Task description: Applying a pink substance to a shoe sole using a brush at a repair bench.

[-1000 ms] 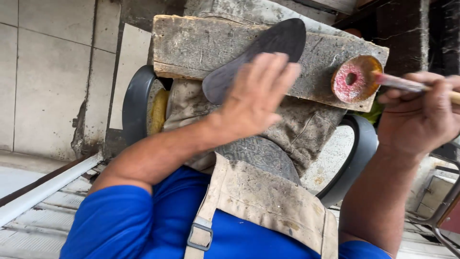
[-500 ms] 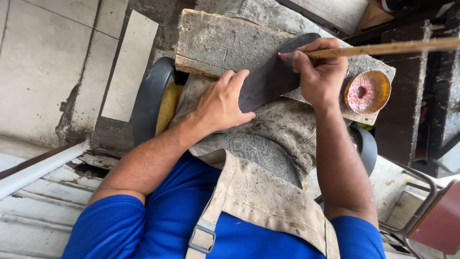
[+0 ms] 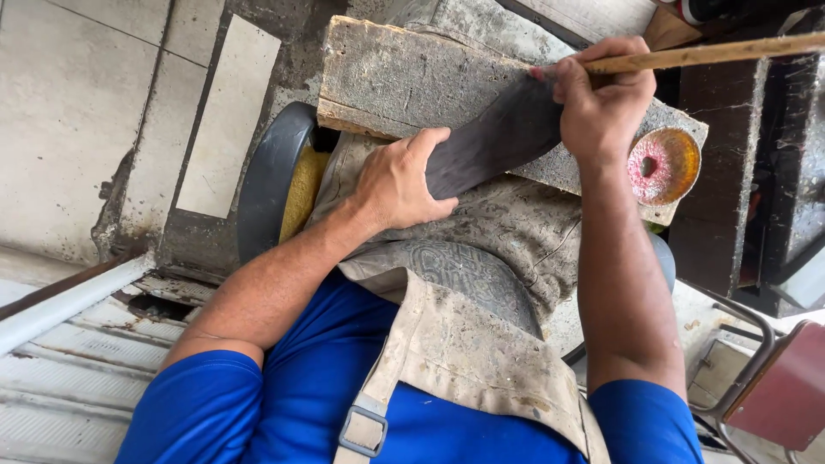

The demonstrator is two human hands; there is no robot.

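Observation:
A dark shoe sole (image 3: pixel 498 142) lies flat across a worn wooden board (image 3: pixel 404 82) resting on my lap. My left hand (image 3: pixel 400 185) presses down on the sole's near end, fingers curled over its edge. My right hand (image 3: pixel 601 103) grips a long wooden stick (image 3: pixel 713 53), its tip held against the far end of the sole. A small round tin (image 3: pixel 663 165) with red and orange paste sits on the board just right of my right wrist.
A stained canvas apron (image 3: pixel 481 344) covers my lap. A dark round container with yellow contents (image 3: pixel 284 185) stands left of the board. Dark wooden furniture (image 3: pixel 756 172) is on the right, a red stool (image 3: pixel 786 395) at lower right, tiled floor (image 3: pixel 77 112) on the left.
My right hand has carried the stick from the tin across to the sole's far end. My left hand has slid down to the near end and clamped the sole.

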